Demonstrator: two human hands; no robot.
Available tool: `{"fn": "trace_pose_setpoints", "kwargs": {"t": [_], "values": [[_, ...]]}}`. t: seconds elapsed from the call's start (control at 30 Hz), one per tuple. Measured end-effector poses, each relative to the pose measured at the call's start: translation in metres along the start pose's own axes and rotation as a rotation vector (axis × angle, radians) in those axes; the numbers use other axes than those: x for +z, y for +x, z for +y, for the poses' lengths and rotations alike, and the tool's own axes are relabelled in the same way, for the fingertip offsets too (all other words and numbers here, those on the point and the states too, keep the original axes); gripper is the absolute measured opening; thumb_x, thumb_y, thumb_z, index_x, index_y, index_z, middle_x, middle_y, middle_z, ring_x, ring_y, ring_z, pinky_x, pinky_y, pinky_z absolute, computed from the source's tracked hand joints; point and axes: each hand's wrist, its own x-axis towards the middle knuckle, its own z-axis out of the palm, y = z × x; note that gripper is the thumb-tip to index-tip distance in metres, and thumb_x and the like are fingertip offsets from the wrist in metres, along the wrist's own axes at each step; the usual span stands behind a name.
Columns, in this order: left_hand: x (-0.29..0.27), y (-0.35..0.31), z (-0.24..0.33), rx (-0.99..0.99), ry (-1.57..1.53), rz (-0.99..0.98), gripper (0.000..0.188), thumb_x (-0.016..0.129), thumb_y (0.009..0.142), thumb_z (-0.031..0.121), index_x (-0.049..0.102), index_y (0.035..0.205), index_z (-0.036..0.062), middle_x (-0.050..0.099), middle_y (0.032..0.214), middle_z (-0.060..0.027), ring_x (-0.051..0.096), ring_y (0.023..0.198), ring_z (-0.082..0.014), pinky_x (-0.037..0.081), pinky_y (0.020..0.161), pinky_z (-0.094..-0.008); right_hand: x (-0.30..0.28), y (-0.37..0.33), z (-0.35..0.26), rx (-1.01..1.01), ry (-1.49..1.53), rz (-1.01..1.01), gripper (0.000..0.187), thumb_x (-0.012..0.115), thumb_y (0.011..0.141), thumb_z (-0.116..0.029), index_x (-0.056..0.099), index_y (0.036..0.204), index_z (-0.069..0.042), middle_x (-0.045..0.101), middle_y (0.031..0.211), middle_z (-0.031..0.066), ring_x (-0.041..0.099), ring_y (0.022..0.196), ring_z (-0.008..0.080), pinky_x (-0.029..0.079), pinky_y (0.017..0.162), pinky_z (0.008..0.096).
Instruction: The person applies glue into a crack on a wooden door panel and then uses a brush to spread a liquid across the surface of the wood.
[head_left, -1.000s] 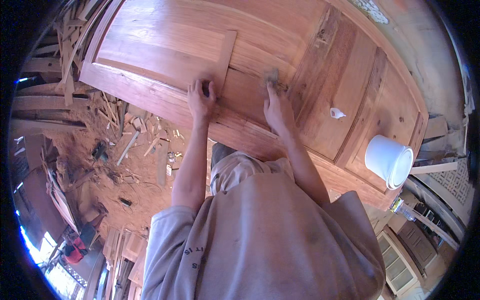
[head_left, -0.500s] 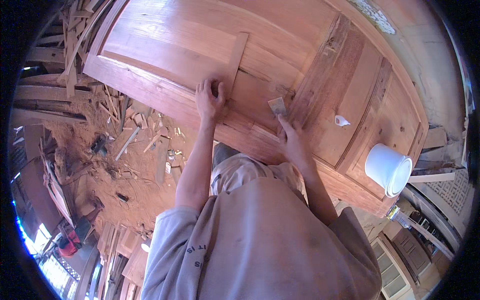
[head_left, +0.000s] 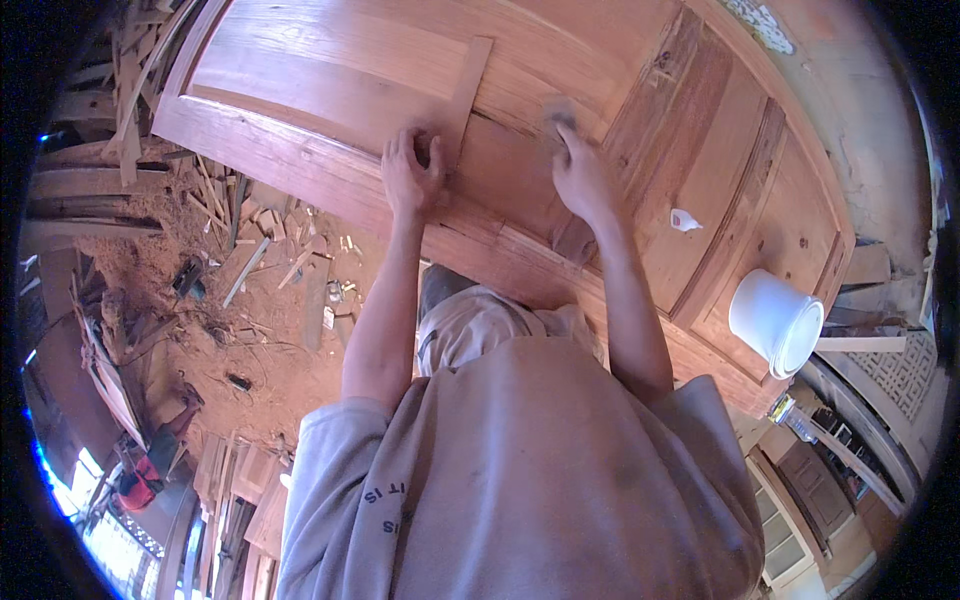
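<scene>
So, my right hand (head_left: 587,182) pinches a small flat tool (head_left: 562,112), blurred, over the wooden panel (head_left: 330,70); likely light, stiffish, best held by its near end. My left hand (head_left: 412,180), half-curled, looks empty.

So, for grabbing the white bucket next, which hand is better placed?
Probably the right hand: it's nearer the bucket, though holding something blurred. The left hand is farther off, beside a wood strip.
</scene>
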Motion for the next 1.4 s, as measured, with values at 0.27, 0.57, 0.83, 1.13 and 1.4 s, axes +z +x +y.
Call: {"fn": "trace_pose_setpoints", "kwargs": {"t": [0.27, 0.57, 0.83, 1.13, 1.4], "values": [[0.002, -0.001, 0.0, -0.018, 0.011, 0.009, 0.024, 0.065, 0.089, 0.026, 0.062, 0.102, 0.0056, 0.063, 0.093, -0.0143, 0.058, 0.093, -0.035, 0.047, 0.083, -0.0458, 0.034, -0.055, 0.002, 0.096, -0.143, -0.069, 0.048, 0.054, 0.093, -0.012, 0.051, 0.141, -0.011, 0.059, 0.111, 0.0337, 0.061, 0.097, 0.0505, 0.052, 0.086, 0.0527], [0.008, 0.007, 0.009, 0.036, -0.013, 0.046, 0.025, 0.065, 0.089, 0.027, 0.061, 0.1, 0.0051, 0.061, 0.094, -0.015, 0.058, 0.091, -0.0358, 0.046, 0.081, -0.0464, 0.038, -0.062, 0.018, 0.047, -0.149, 0.02, 0.042, 0.054, 0.093, -0.014, 0.057, 0.135, -0.011, 0.062, 0.103, 0.0332, 0.064, 0.092, 0.0467, 0.053, 0.081, 0.0513], [0.003, 0.004, 0.001, 0.029, 0.002, 0.032, 0.021, 0.066, 0.088, 0.023, 0.062, 0.098, 0.0042, 0.062, 0.091, -0.0158, 0.058, 0.092, -0.0362, 0.046, 0.082, -0.0461, -0.014, 0.004, -0.01, 0.01, -0.066, -0.042, 0.042, 0.049, 0.094, -0.016, 0.057, 0.134, -0.012, 0.065, 0.111, 0.0286, 0.065, 0.101, 0.0417, 0.051, 0.09, 0.049], [-0.002, 0.0, 0.002, -0.003, -0.024, 0.058, 0.019, 0.065, 0.089, 0.022, 0.062, 0.098, 0.0051, 0.063, 0.093, -0.0155, 0.058, 0.092, -0.0355, 0.046, 0.082, -0.046, 0.033, -0.057, 0.012, 0.037, -0.127, -0.116, 0.051, 0.056, 0.092, -0.013, 0.049, 0.142, -0.01, 0.051, 0.128, 0.0343, 0.056, 0.111, 0.0486, 0.049, 0.094, 0.0508], [-0.006, 0.003, 0.01, 0.009, -0.023, 0.063, 0.02, 0.065, 0.089, 0.023, 0.062, 0.099, 0.0059, 0.062, 0.094, -0.0145, 0.058, 0.093, -0.0342, 0.046, 0.083, -0.0447, 0.039, -0.074, 0.013, -0.01, -0.176, -0.004, 0.048, 0.053, 0.093, -0.014, 0.052, 0.141, -0.013, 0.054, 0.126, 0.0347, 0.06, 0.105, 0.0498, 0.051, 0.087, 0.052]]}}
